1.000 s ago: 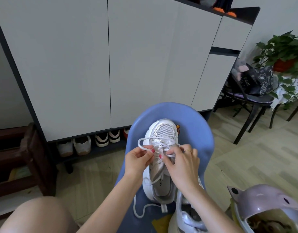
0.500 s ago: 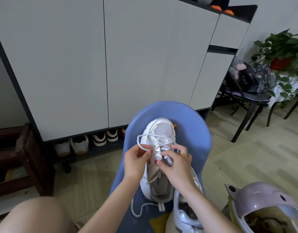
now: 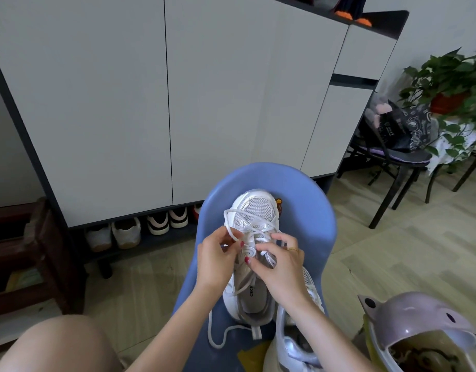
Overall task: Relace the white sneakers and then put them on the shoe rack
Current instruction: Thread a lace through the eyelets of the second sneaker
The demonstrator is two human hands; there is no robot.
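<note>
Both hands had shifted toward the tongue; left hand point(image 3: 218, 260) and right hand point(image 3: 281, 264) pinched the lace point(image 3: 233, 233) mid-way through the first sneaker point(image 3: 254, 229), shoe rack point(image 3: 140, 238) placement outstanding.

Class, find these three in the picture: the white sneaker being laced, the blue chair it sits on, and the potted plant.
White sneaker point(image 3: 259, 208), head view: mesh toe.
Blue chair point(image 3: 306, 210), head view: bare back, right of the shoe.
Potted plant point(image 3: 446, 99), head view: red pot.
</note>
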